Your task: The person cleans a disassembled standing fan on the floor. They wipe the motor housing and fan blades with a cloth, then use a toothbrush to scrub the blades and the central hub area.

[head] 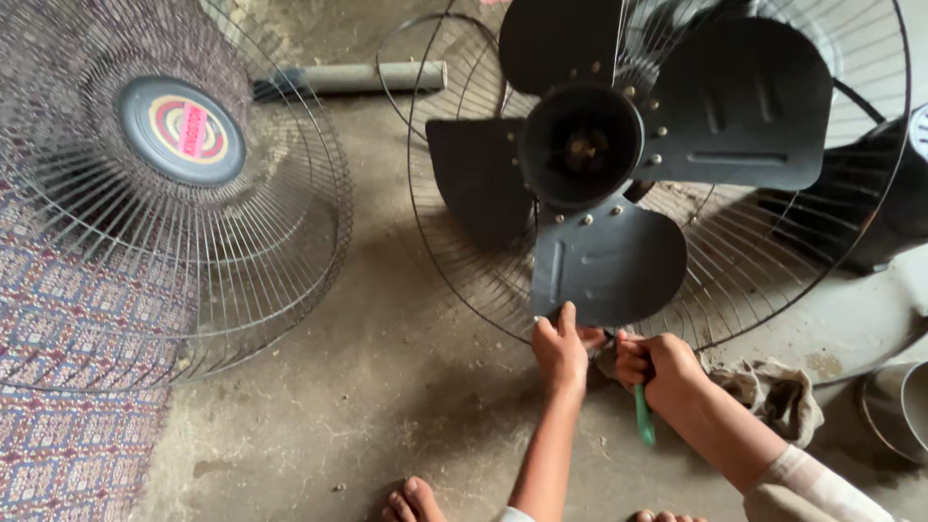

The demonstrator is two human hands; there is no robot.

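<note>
1. Around you, a detached front grille [145, 213] with a round centre badge lies on the concrete floor [387, 387] to your left, partly over a patterned mat [58, 425]; a grey pipe [367, 77] lies beyond it.
2. Off to the right, a crumpled rag [773, 391] lies beside your right forearm, and a metal container [899, 406] sits at the frame's edge, its contents hidden.
3. Ahead, the fan's black blades [609, 256] sit inside the rear wire guard [744, 280].
4. Your left hand [561, 350] pinches the lowest blade's bottom edge, fingers [567, 319] closed on it.
5. Your right hand [657, 365] is fisted around a green-handled tool [644, 416] just below that blade.
</note>
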